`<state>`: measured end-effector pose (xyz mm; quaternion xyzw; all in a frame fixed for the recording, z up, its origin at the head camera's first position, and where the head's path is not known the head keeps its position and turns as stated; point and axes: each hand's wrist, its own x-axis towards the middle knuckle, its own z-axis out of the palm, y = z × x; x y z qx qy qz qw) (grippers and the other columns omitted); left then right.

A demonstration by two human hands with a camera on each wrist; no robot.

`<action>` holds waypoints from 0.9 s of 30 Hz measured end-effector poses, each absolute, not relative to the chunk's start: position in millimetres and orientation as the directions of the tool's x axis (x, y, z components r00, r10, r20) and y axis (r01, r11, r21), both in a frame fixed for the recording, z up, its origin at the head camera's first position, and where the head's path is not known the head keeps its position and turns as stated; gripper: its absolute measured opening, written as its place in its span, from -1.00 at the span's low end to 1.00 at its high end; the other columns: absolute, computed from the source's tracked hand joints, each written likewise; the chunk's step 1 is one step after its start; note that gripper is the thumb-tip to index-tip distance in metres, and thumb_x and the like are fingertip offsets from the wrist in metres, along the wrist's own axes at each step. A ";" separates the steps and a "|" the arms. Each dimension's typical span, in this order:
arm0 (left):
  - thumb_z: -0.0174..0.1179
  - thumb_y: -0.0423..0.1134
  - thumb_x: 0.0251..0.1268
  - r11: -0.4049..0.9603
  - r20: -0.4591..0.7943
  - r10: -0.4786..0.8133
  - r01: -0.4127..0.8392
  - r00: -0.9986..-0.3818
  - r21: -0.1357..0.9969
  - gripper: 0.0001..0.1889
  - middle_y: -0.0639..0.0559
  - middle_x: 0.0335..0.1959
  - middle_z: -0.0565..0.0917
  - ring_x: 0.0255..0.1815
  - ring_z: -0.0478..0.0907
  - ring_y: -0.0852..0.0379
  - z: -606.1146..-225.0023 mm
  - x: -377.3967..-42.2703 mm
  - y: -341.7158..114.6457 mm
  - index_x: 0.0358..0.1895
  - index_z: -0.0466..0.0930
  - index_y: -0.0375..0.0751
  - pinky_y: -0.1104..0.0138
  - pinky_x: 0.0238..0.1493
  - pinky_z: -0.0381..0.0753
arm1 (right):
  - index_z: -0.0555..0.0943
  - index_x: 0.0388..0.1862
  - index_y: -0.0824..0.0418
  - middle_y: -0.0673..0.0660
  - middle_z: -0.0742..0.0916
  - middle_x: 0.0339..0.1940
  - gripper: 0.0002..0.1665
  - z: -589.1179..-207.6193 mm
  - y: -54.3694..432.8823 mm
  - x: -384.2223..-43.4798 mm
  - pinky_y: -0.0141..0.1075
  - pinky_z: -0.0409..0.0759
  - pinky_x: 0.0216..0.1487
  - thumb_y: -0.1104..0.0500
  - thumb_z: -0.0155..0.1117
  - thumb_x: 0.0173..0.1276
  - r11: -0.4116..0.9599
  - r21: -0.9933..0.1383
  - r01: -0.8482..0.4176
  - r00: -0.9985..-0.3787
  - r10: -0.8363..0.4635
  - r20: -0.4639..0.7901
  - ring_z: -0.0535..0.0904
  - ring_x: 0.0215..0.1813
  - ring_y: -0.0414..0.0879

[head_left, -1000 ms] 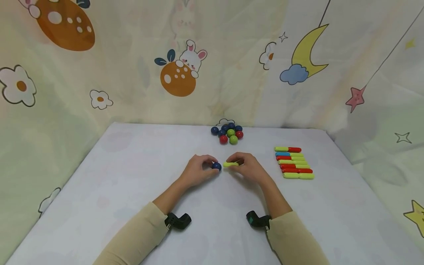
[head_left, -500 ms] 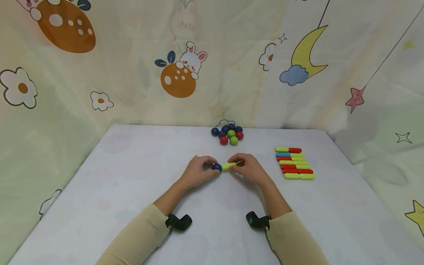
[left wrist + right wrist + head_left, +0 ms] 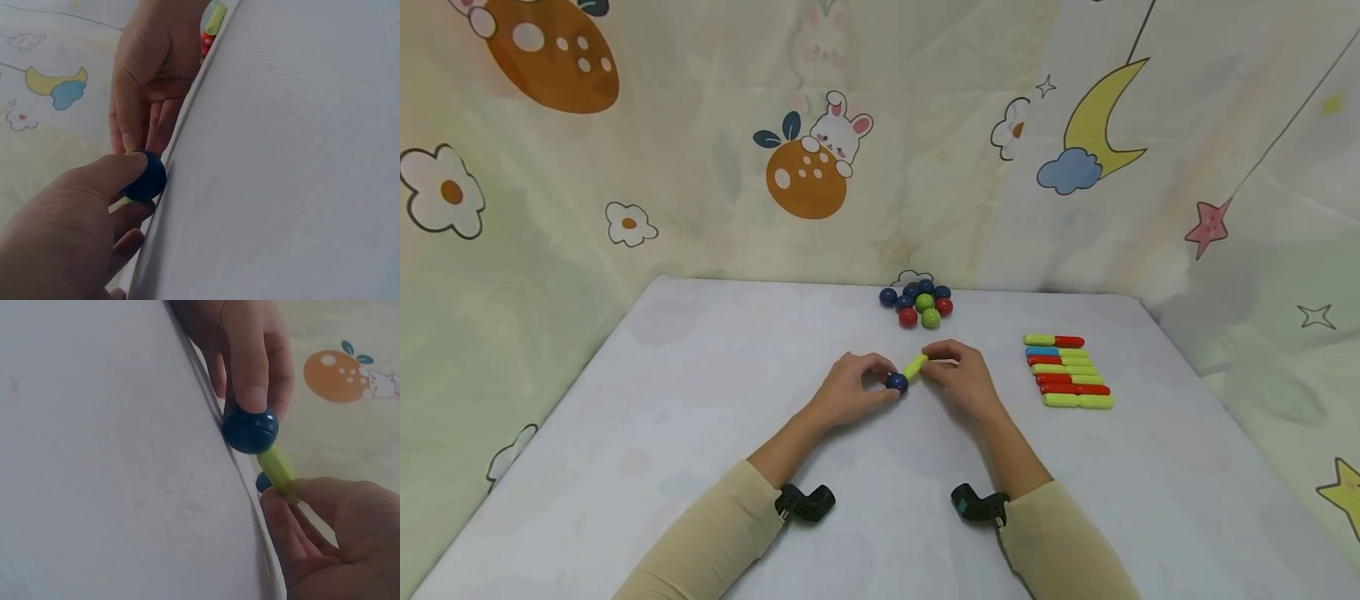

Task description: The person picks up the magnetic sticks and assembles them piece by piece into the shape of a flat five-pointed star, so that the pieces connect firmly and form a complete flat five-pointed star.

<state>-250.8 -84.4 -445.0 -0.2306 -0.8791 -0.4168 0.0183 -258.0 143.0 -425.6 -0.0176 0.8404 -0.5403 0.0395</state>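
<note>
Between thumb and fingers my left hand [image 3: 850, 390] pinches a dark blue ball [image 3: 897, 382], which has a seam line around it in the right wrist view. My right hand [image 3: 961, 379] pinches the far end of a short yellow-green rod [image 3: 915, 366]. The rod's other end meets the ball, and the rod slants up and away to the right from it. In the left wrist view the ball [image 3: 147, 177] hides most of the rod. The right wrist view shows the rod [image 3: 279, 472] running from the ball's side to my right fingertips.
Behind the hands, a cluster of blue, red and green balls [image 3: 930, 318] lies near the table's back edge. To the right, several coloured rods [image 3: 1077, 401] lie in a stacked row. A printed cloth [image 3: 700, 167] hangs behind the white table [image 3: 700, 367].
The rod, at first apart from the ball, came up against it and has since tilted, its right end rising away. My right hand shifted slightly up; the ball moved slightly right.
</note>
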 end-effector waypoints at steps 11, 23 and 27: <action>0.48 -0.18 0.24 0.511 0.268 0.451 0.492 -0.851 0.705 -0.63 0.10 -0.04 0.79 0.11 0.66 0.10 -444.1 -247.0 -82.3 0.10 0.70 -0.07 -0.08 0.51 0.28 | 0.62 0.20 0.10 0.16 0.74 0.06 -0.63 -426.7 131.0 -258.2 -0.30 0.70 0.08 0.16 0.37 0.45 0.365 -0.929 0.065 -0.996 -0.038 -0.084 0.70 0.03 -0.04; 0.45 -0.18 0.28 0.502 0.309 0.498 0.561 -0.810 0.659 -0.61 0.08 0.13 0.77 0.23 0.65 0.08 -447.0 -247.9 -81.2 0.17 0.71 -0.06 0.01 0.40 0.41 | 0.65 0.25 0.15 0.17 0.77 0.11 -0.63 -422.2 133.5 -252.4 -0.22 0.70 0.16 0.20 0.30 0.49 0.381 -0.924 -0.007 -0.976 -0.205 -0.077 0.72 0.06 -0.05; 0.47 -0.17 0.26 0.516 0.296 0.477 0.536 -0.828 0.669 -0.61 0.06 0.06 0.78 0.15 0.67 0.09 -446.3 -247.3 -80.9 0.14 0.69 -0.06 0.02 0.40 0.41 | 0.64 0.27 0.12 0.13 0.77 0.14 -0.62 -418.9 136.1 -251.2 -0.21 0.70 0.16 0.14 0.27 0.52 0.427 -0.904 -0.032 -0.972 -0.225 -0.072 0.70 0.10 -0.03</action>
